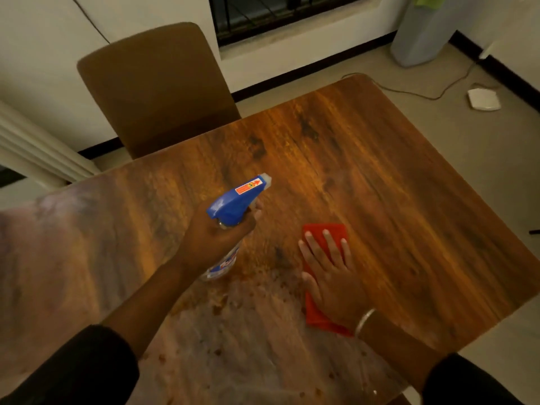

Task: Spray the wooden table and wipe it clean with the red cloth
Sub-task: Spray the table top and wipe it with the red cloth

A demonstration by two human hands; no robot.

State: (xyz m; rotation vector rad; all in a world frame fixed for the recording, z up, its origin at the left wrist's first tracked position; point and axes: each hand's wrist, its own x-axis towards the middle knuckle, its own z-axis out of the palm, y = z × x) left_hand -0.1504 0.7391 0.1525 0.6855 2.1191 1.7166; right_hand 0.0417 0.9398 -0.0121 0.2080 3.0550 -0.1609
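My left hand [214, 238] grips a clear spray bottle with a blue trigger head [238, 200], held above the middle of the wooden table [365, 171] with the nozzle pointing away from me. My right hand [330, 273] lies flat, fingers spread, on a folded red cloth [324, 232] that rests on the table to the right of the bottle. Small wet droplets dot the table surface [248, 302] near me, between the two arms.
A brown chair [155, 89] stands at the table's far left side. Beyond the table, on the floor, lie a white device [483, 99] with a cable and a pale cylindrical object [420, 33]. A barred window is set in the far wall.
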